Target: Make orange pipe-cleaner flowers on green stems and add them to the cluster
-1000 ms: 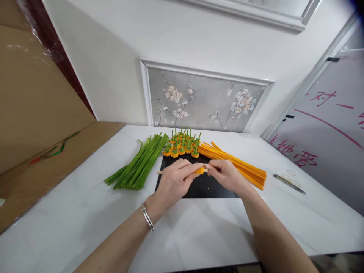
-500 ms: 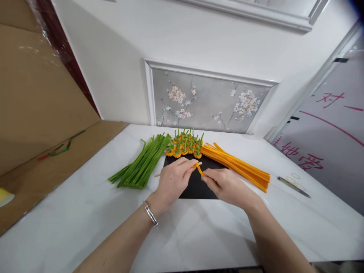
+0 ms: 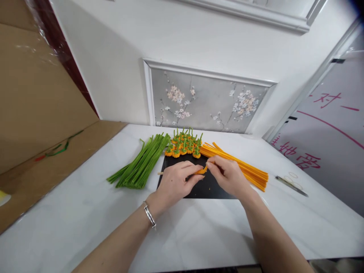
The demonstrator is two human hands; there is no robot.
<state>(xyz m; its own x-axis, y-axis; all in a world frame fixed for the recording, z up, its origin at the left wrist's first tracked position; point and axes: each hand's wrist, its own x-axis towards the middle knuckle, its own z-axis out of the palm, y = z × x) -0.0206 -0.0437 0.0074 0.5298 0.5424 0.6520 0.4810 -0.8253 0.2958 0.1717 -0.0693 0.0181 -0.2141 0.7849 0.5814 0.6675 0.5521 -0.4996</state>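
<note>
My left hand [image 3: 179,181] is closed around a thin wooden stick [image 3: 160,173], whose end pokes out to the left of the fingers. An orange pipe cleaner [image 3: 201,171] shows between the left thumb and fingers, seemingly coiled on the stick. My right hand [image 3: 229,175] pinches the free end of that pipe cleaner, just right of the left fingertips. Both hands are over a black mat [image 3: 196,194]. Behind them stand several small orange pumpkin-like pieces [image 3: 184,148] with green tops and upright green stems.
A bundle of green pipe cleaners [image 3: 142,163] lies left of the mat, and orange ones [image 3: 251,170] lie to the right. Farther right are a slim metal tool [image 3: 291,185] and thin rubber bands [image 3: 293,175]. Cardboard [image 3: 65,159] borders the white table [image 3: 182,235].
My right hand has moved up and slightly right with the pipe cleaner's end. My left fingers have shifted right and opened somewhat, showing more orange between them.
</note>
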